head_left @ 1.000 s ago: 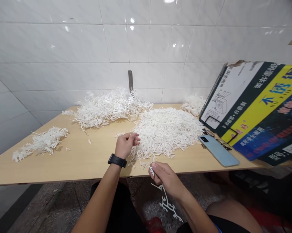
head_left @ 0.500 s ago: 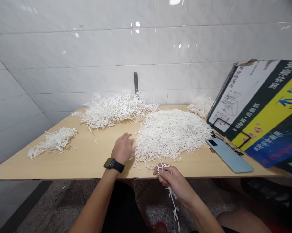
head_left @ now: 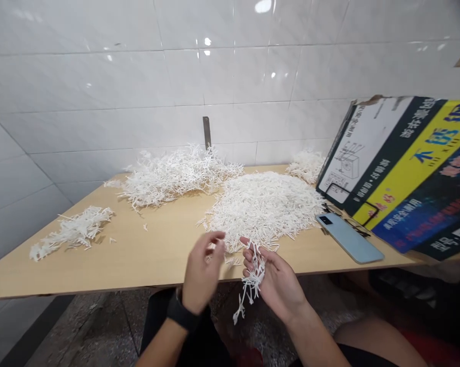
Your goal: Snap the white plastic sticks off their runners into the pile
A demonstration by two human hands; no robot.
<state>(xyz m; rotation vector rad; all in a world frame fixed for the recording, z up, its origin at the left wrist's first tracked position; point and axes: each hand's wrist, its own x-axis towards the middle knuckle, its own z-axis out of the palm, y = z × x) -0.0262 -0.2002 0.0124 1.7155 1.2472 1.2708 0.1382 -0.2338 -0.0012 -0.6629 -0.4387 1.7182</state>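
Speckled grey floor [head_left: 88, 331] shows below the near edge of the pale wooden table [head_left: 149, 265], with the person's dark shorts [head_left: 163, 311] and bare knee [head_left: 375, 346] beneath it. Nearest the camera, the left hand [head_left: 202, 270], wearing a black wristband watch [head_left: 182, 315], is lifted just off the tabletop. Its blurred fingers [head_left: 214, 238] are loosely curled, and I cannot tell whether they hold a strand. The right hand [head_left: 277, 280] is turned palm-up beside it, its fingers [head_left: 248, 260] closed on a tangled cluster of white plastic sprigs [head_left: 254, 275]. That cluster hangs over the table's near edge, its long axis almost vertical, the tail pointing down and slightly left.

Just behind the hands spreads a wide mound of white plastic sprigs [head_left: 264, 209], with looser heaps to the left [head_left: 71, 233], behind [head_left: 172, 176] and back right [head_left: 306, 165]. A pale blue smartphone [head_left: 348, 238] lies to the right, before a tilted printed cardboard panel [head_left: 398, 173]. A narrow metal strip [head_left: 206, 131] stands against the white tiled wall [head_left: 100, 81].

Half a second earlier, the left hand lay on the table and the cluster trailed toward the lower right.
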